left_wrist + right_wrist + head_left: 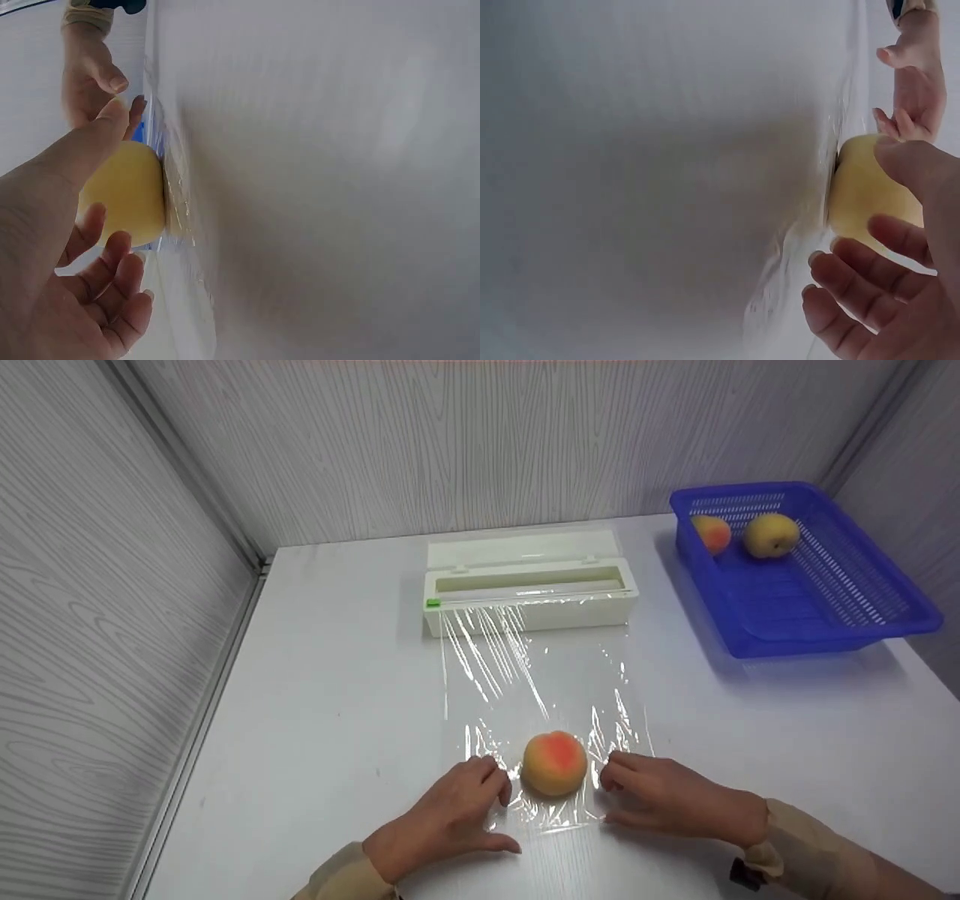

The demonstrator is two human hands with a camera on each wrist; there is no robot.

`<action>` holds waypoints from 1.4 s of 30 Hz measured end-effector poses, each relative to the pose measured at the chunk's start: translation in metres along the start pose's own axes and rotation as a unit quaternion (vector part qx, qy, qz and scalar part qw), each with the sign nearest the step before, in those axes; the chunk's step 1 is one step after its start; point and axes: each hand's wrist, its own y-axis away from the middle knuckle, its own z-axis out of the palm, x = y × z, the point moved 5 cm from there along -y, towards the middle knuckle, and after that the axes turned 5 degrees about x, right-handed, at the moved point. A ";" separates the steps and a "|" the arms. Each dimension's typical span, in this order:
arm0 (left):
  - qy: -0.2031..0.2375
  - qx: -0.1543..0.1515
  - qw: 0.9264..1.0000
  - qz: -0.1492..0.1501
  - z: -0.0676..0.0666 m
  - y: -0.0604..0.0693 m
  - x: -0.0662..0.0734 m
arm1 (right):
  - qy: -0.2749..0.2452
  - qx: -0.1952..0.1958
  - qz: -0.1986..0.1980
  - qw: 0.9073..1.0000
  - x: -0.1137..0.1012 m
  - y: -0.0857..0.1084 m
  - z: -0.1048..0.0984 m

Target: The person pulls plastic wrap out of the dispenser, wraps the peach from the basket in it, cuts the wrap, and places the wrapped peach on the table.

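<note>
One peach [555, 765] lies between left hand [456, 808] and right hand [667, 799].

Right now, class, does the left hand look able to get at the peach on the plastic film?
Probably yes: the left hand looks empty and is right beside the peach, with nothing visible blocking the way between them; the plastic film appears to lie beneath the fruit.

Yellow fruit [860, 191] on wrinkled film [771, 285]
</note>
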 end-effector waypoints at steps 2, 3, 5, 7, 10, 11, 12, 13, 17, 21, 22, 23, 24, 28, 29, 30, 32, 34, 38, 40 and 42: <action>-0.010 -0.010 1.000 0.025 0.002 0.004 0.004 | 0.013 -0.004 -0.020 1.000 -0.003 0.002 0.003; -0.012 -0.014 0.999 0.035 0.003 0.005 0.005 | 0.019 -0.007 -0.026 0.999 -0.005 0.003 0.004; -0.011 -0.024 0.998 0.049 0.005 0.009 0.007 | 0.026 -0.017 -0.029 0.999 -0.007 0.004 0.007; -0.006 -0.029 0.998 0.062 0.007 0.011 0.008 | 0.032 -0.030 -0.027 0.999 -0.007 0.004 0.010; -0.005 -0.021 0.997 0.078 0.009 0.013 0.009 | 0.043 -0.040 -0.033 0.998 -0.008 0.004 0.012; -0.008 -0.013 0.996 0.084 0.010 0.013 0.009 | 0.044 -0.039 -0.038 0.998 -0.009 0.004 0.012; -0.011 -0.003 0.996 0.090 0.010 0.013 0.009 | 0.044 -0.036 -0.045 0.997 -0.009 0.004 0.012; -0.014 0.007 0.995 0.095 0.010 0.013 0.009 | 0.048 -0.034 -0.052 0.997 -0.009 0.004 0.012; -0.024 0.049 0.991 0.118 0.008 0.011 0.010 | 0.073 -0.018 -0.079 0.994 -0.009 0.003 0.014; -0.025 0.038 0.993 0.111 0.007 0.008 0.010 | 0.098 -0.033 -0.073 0.992 -0.010 0.004 0.015; -0.025 0.026 0.994 0.104 0.007 0.007 0.010 | 0.099 -0.040 -0.068 0.992 -0.010 0.004 0.015; -0.021 0.008 0.996 0.092 0.007 0.007 0.009 | 0.099 -0.046 -0.065 0.992 -0.010 0.004 0.015; -0.014 -0.010 0.997 0.080 0.007 0.006 0.008 | 0.098 -0.050 -0.061 0.992 -0.010 0.004 0.015; 0.041 -0.089 0.995 -0.003 0.007 0.003 0.004 | 0.079 -0.055 -0.049 0.994 -0.009 0.005 0.014; 0.059 -0.107 0.992 -0.026 0.007 0.003 0.002 | 0.072 -0.053 -0.048 0.995 -0.009 0.005 0.013; 0.084 -0.123 0.987 -0.057 0.007 0.003 0.000 | 0.066 -0.049 -0.049 0.995 -0.009 0.005 0.012; 0.122 -0.139 0.977 -0.106 0.005 0.003 -0.003 | 0.051 -0.041 -0.051 0.997 -0.009 0.006 0.010; 0.113 -0.126 0.982 -0.088 0.001 0.004 -0.002 | 0.038 -0.031 -0.057 0.997 -0.009 0.006 0.008; 0.008 -0.027 0.999 0.045 -0.012 0.002 0.006 | 0.022 -0.006 -0.072 0.997 -0.008 0.005 0.003; -0.023 0.021 0.996 0.081 -0.017 0.001 0.007 | 0.024 0.005 -0.081 0.996 -0.008 0.004 0.000; -0.030 0.046 0.994 0.092 -0.020 0.000 0.007 | 0.028 0.015 -0.089 0.996 -0.008 0.002 -0.002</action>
